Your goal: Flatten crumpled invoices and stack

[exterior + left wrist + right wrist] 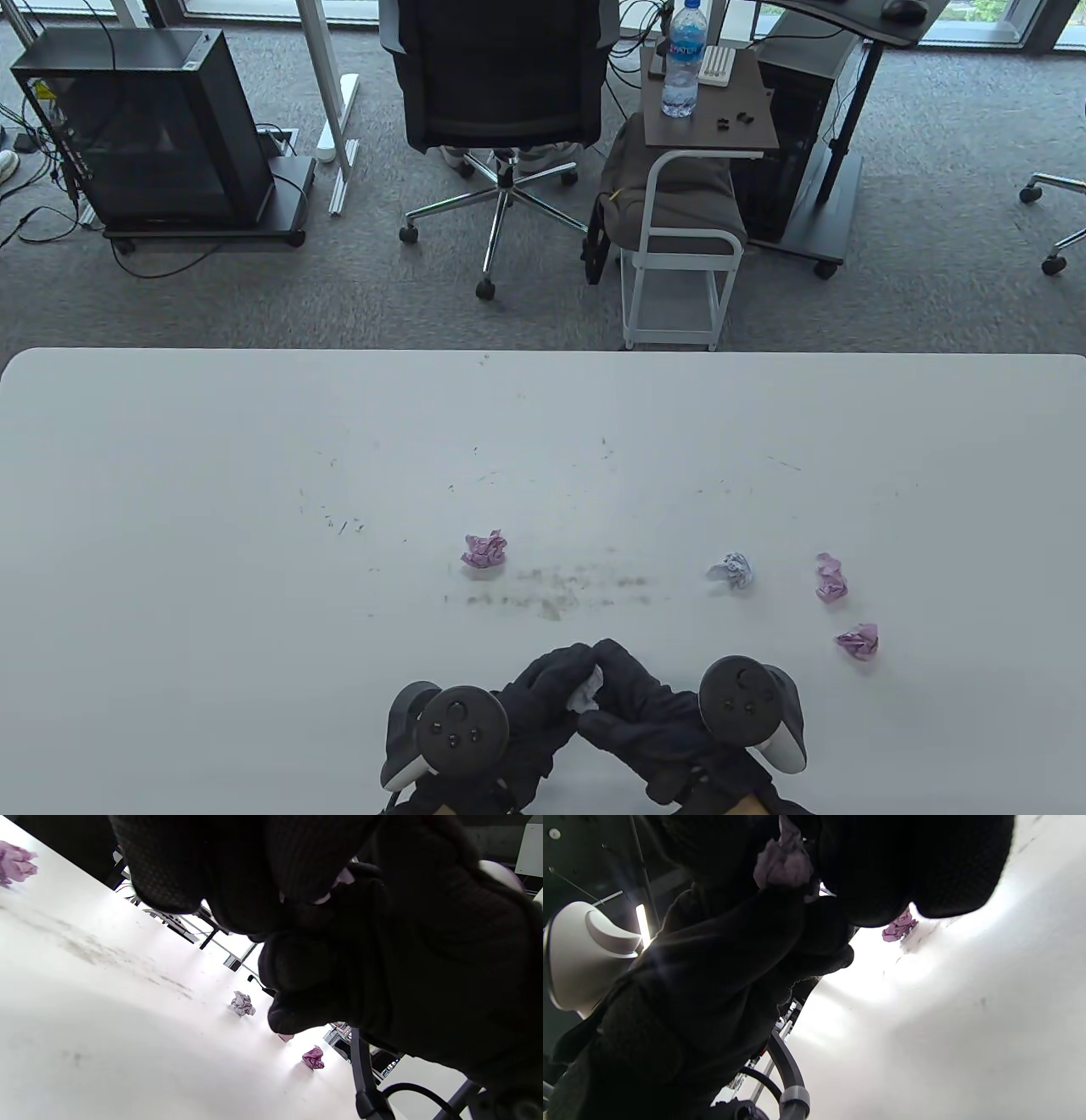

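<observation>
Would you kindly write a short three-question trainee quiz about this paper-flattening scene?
1. How many crumpled paper balls lie loose on the table?
2. True or false: both hands grip one crumpled paper between them.
3. Which loose ball looks whitish rather than pink: A, the leftmost; B, the second from the left; C, the nearest?

Key
1. Four.
2. True: left hand, right hand.
3. B.
</observation>
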`<state>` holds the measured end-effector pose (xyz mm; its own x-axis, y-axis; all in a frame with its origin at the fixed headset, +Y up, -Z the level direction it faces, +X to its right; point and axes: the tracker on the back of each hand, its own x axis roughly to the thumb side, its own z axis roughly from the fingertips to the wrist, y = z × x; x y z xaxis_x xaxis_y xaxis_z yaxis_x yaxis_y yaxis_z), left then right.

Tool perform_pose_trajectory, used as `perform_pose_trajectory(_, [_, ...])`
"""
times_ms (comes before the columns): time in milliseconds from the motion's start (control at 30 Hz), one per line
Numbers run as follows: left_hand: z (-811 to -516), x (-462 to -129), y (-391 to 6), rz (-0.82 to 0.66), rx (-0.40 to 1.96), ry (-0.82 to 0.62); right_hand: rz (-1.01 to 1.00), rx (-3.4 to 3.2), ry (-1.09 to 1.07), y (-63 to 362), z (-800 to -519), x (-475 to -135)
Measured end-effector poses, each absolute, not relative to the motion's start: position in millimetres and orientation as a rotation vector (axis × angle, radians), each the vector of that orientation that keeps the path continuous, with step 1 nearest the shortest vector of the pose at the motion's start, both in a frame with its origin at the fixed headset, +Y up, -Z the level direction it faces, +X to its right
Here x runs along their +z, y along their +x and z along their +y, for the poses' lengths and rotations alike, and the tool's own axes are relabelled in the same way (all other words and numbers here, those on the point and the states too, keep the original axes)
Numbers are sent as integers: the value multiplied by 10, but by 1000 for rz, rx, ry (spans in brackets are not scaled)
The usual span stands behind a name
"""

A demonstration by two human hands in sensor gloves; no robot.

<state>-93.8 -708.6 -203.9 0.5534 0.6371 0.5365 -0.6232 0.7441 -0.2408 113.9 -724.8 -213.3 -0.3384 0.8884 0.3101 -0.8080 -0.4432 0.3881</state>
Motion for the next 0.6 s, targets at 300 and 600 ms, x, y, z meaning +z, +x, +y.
perform_pose_trajectory(300, [-7147, -2079, -1002, -571, 1124, -204, -22, 1926, 550, 1235, -7118, -2115])
perform_pose_trajectory(600, [-7169, -2122, -1036, -533, 1087, -250, -81, 2011, 586, 1240, -7065, -2124])
